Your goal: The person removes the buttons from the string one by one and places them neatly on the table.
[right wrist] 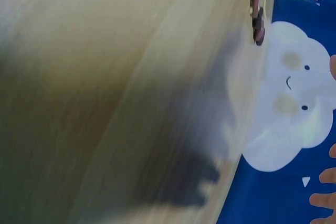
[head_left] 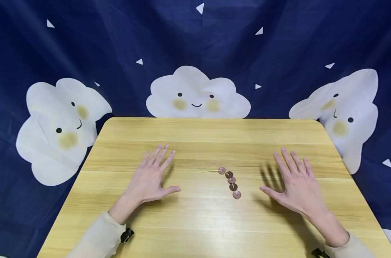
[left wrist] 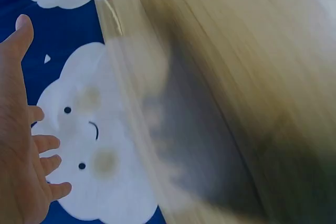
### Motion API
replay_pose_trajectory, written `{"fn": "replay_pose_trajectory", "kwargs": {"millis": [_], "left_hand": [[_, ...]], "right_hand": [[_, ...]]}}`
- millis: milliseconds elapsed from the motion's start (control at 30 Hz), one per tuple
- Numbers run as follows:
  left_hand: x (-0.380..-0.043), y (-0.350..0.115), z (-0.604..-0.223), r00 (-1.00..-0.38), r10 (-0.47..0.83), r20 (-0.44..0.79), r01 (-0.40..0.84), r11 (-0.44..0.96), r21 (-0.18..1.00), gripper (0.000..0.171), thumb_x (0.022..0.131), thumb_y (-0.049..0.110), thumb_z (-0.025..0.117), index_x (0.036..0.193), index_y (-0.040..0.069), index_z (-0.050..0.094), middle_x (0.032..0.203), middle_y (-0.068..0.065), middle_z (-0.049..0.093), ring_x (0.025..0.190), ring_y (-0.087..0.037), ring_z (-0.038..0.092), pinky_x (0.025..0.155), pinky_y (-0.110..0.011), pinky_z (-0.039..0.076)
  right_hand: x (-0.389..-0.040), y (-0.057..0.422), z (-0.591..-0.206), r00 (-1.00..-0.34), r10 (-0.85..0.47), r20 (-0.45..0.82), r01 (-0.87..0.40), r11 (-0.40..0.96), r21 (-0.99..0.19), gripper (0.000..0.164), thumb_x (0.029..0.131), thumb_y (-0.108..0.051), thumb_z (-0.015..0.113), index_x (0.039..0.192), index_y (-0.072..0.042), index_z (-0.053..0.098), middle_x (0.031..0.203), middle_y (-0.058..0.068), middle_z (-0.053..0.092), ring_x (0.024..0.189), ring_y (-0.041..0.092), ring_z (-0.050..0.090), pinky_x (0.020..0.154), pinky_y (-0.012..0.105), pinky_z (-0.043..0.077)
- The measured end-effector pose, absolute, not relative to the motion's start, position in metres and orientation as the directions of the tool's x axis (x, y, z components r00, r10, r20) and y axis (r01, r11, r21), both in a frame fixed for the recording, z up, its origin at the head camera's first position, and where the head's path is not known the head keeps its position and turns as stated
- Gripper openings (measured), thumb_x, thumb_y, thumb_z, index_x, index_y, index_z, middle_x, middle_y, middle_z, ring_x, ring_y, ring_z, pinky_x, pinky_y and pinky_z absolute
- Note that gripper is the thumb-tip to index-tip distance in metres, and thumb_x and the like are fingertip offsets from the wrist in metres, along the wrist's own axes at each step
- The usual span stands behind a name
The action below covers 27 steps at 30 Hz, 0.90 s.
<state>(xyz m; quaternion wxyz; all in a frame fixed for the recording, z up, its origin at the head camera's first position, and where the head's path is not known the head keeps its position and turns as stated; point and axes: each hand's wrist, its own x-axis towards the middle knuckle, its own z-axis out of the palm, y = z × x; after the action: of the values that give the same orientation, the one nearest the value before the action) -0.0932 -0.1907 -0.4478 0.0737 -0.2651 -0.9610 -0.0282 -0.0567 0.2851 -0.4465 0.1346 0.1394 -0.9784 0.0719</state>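
Pale glare on the near tabletop (head_left: 208,229)

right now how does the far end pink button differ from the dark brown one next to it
The pink button is a dusky, lighter shade, while the dark brown button is much darker. The pink button ends the row; the dark brown button sits between two others. Both look round and similarly sized.

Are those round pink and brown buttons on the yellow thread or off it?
On: thin yellow thread crosses some of the round pink and brown buttons and trails from the row's end.
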Motion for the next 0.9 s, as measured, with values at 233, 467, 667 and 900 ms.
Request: {"fn": "replay_pose_trajectory", "kwargs": {"millis": [233, 467, 667, 900], "left_hand": [[-0.104, -0.164, -0.455, -0.796, 0.586, 0.149, 0.594, 0.804, 0.009, 0.115, 0.084, 0.088, 0.053, 0.169, 0.016, 0.022, 0.176, -0.016, 0.021, 0.164, -0.036, 0.023, 0.131, -0.059, 0.026], [-0.115, -0.137, -0.458, -0.739, 0.661, 0.13, 0.666, 0.746, -0.003, 0.111, 0.087, 0.085, 0.053, 0.169, 0.017, 0.024, 0.175, -0.015, 0.025, 0.163, -0.035, 0.025, 0.131, -0.056, 0.029], [-0.122, -0.117, -0.463, -0.692, 0.715, 0.096, 0.716, 0.697, -0.029, 0.106, 0.09, 0.085, 0.049, 0.168, 0.016, 0.027, 0.172, -0.015, 0.035, 0.161, -0.035, 0.033, 0.129, -0.053, 0.034], [-0.131, -0.1, -0.469, -0.647, 0.761, 0.049, 0.763, 0.644, 0.056, 0.099, 0.095, 0.077, 0.052, 0.167, 0.013, 0.03, 0.17, -0.018, 0.037, 0.158, -0.036, 0.037, 0.129, -0.051, 0.035]], "right_hand": [[-0.059, 0.272, -0.452, -0.912, -0.267, 0.31, -0.311, 0.945, -0.1, 0.115, 0.074, -0.078, 0.073, 0.164, -0.016, 0.037, 0.171, 0.013, 0.038, 0.152, 0.043, 0.038, 0.127, 0.063, 0.024], [-0.061, 0.259, -0.458, -0.905, -0.297, 0.305, -0.342, 0.934, -0.106, 0.112, 0.075, -0.079, 0.073, 0.162, -0.016, 0.04, 0.165, 0.016, 0.045, 0.148, 0.044, 0.043, 0.121, 0.063, 0.033], [-0.06, 0.249, -0.465, -0.897, -0.319, 0.306, -0.37, 0.921, -0.123, 0.108, 0.078, -0.075, 0.074, 0.161, -0.013, 0.042, 0.161, 0.018, 0.05, 0.143, 0.044, 0.05, 0.114, 0.065, 0.041], [-0.06, 0.239, -0.472, -0.894, -0.349, 0.281, -0.396, 0.909, -0.132, 0.105, 0.077, -0.072, 0.077, 0.157, -0.009, 0.047, 0.157, 0.019, 0.054, 0.135, 0.046, 0.057, 0.103, 0.065, 0.051]]}}
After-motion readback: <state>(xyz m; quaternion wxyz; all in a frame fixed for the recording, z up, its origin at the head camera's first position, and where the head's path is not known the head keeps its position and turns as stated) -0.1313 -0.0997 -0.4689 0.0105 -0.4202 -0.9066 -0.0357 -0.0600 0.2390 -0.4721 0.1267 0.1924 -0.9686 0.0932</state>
